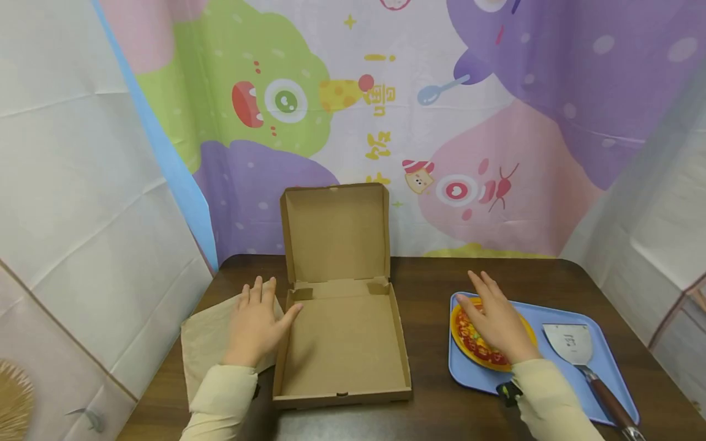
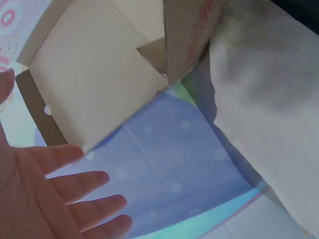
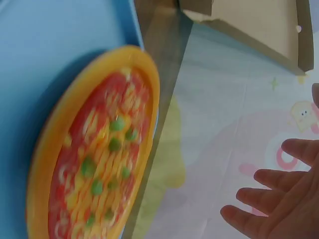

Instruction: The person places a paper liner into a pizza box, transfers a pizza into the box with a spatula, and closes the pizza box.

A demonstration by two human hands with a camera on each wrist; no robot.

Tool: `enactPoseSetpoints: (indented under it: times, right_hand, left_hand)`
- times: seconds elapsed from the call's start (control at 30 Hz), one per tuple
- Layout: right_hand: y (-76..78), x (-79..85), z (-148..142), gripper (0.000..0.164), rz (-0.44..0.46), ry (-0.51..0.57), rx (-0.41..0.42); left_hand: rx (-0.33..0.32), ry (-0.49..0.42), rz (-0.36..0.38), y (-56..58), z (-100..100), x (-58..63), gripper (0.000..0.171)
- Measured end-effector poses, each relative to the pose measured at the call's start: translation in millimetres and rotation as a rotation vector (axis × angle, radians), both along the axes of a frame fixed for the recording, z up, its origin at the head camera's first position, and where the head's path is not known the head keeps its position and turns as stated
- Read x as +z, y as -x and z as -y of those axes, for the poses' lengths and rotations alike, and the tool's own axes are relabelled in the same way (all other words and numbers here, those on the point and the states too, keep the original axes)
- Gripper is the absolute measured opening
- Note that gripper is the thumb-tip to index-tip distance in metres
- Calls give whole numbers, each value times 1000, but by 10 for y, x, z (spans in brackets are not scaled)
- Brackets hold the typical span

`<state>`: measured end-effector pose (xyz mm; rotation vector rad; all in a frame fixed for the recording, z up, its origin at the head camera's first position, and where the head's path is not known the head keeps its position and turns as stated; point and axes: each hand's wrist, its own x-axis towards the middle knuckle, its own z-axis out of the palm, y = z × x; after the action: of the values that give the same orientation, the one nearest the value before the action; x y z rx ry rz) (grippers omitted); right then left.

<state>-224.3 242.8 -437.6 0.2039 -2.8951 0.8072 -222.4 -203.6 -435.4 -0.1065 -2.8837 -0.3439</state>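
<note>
A brown cardboard pizza box stands with its lid up in the middle of the dark wooden table. My left hand hovers with spread fingers over the box's left wall and a beige cloth-like sheet, holding nothing. On a blue tray to the right lies a toy-like pizza with a yellow crust, red topping and green bits. Above that pizza is my right hand, fingers extended and palm free, hiding part of it. The right wrist view shows the pizza below the bare fingers.
A pizza server with a metal blade and brown handle lies on the tray's right side, its handle passing over the front edge. Behind the table hangs a cartoon-printed curtain. White fabric panels flank both sides.
</note>
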Motion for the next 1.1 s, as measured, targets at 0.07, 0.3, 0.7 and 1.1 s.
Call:
enactPoseSetpoints:
  times: [0.07, 0.3, 0.7, 1.1]
  right_hand:
    - [9, -6, 51, 75, 14, 35, 8]
    - [41, -96, 239, 76, 53, 120, 32]
    - [71, -284, 558, 67, 37, 192, 108]
    - [59, -466, 836, 65, 132, 219, 138]
  left_hand:
    - [3, -19, -4, -13, 48, 9, 88]
    - [36, -50, -4, -76, 289, -17, 78]
    - [183, -42, 48, -230, 690, -180, 74]
    - [319, -60, 169, -253, 977, -429, 67]
